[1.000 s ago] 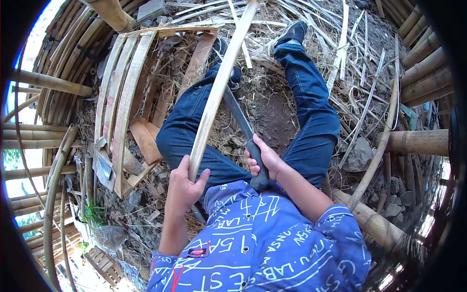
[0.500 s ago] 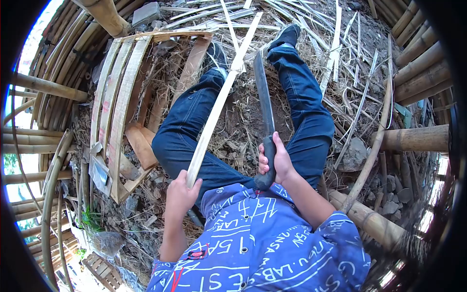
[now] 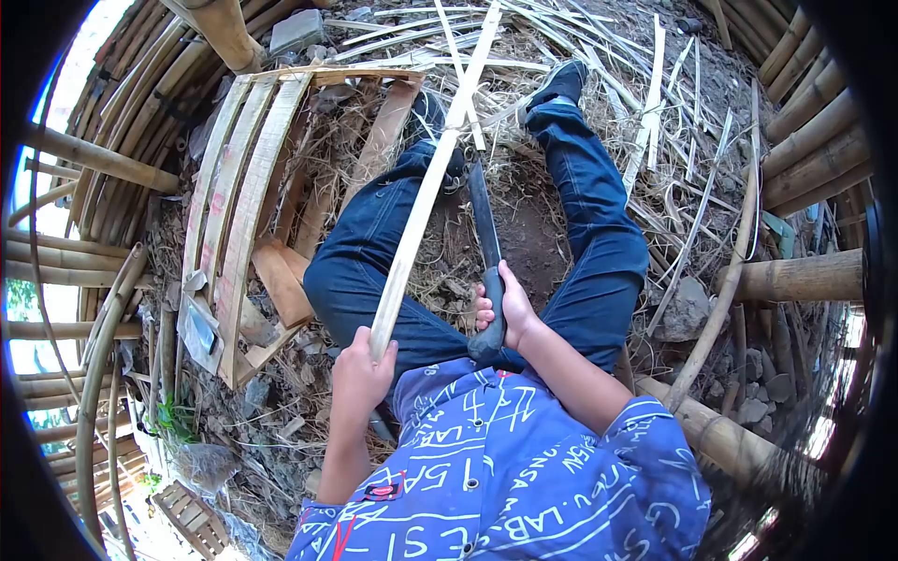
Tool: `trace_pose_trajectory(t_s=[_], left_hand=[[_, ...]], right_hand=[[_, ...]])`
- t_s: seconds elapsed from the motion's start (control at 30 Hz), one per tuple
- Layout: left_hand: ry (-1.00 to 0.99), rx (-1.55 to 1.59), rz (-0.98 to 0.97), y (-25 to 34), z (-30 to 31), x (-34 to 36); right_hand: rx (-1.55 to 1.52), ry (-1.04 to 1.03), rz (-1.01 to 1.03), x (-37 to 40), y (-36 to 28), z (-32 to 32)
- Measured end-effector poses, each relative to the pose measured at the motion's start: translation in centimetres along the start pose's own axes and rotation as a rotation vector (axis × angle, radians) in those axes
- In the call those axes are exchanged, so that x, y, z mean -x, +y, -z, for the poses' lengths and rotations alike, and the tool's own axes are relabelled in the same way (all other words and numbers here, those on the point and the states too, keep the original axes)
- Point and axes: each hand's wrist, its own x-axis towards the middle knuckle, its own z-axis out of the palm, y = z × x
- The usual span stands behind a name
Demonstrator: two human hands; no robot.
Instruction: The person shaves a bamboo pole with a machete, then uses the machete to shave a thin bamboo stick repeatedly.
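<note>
My left hand [image 3: 362, 369] is closed around the near end of a long pale bamboo strip [image 3: 423, 224], which slants up and away between my legs. Near my left shoe the strip crosses another thin strip [image 3: 452, 42], with frayed fibres at the crossing. My right hand [image 3: 506, 307] grips the dark handle of a machete [image 3: 485, 213]. The dark blade points away from me, its tip close to the strip near the crossing. The handle's butt is close in front of my shirt.
A wooden slatted crate [image 3: 245, 178] lies left of my legs. Split bamboo strips [image 3: 652, 103] and shavings litter the ground ahead and right. Bamboo poles [image 3: 800, 276] stand at both sides, with a rock [image 3: 685, 313] by my right knee.
The machete has shifted left and toward me, its tip now nearer the strip. The whole view has shifted slightly; my left hand still holds the strip.
</note>
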Motion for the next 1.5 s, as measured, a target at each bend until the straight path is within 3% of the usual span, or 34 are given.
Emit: trace_pose_trajectory(t_s=[0.3, 0.5, 0.7, 0.93, 1.17, 1.43, 1.5], left_hand=[[0.128, -0.039, 0.053, -0.8, 0.4, -0.5], [0.077, -0.010, 0.048, 0.2, 0.8, 0.3], [0.047, 0.046, 0.031, 0.3, 0.5, 0.9], [0.215, 0.241, -0.029, 3.1, 4.2, 1.4], [0.307, 0.229, -0.117, 3.9, 5.9, 0.2], [0.060, 0.083, -0.009, 2.8, 0.9, -0.8], [0.009, 0.036, -0.043, 2.1, -0.3, -0.9]], right_hand=[[0.109, 0.002, 0.145, 3.7, 0.7, -0.8], [0.072, -0.143, 0.180, -0.7, -3.0, -2.2], [0.071, -0.039, 0.150, -6.8, -4.8, -2.5], [0.122, 0.155, 0.133, -11.1, -3.1, 2.5], [0.153, 0.112, 0.195, -3.9, -2.3, 0.9], [0.276, -0.003, 0.373, 4.6, -0.1, 0.2], [0.448, -0.033, 0.536, 5.0, 0.2, 0.2]])
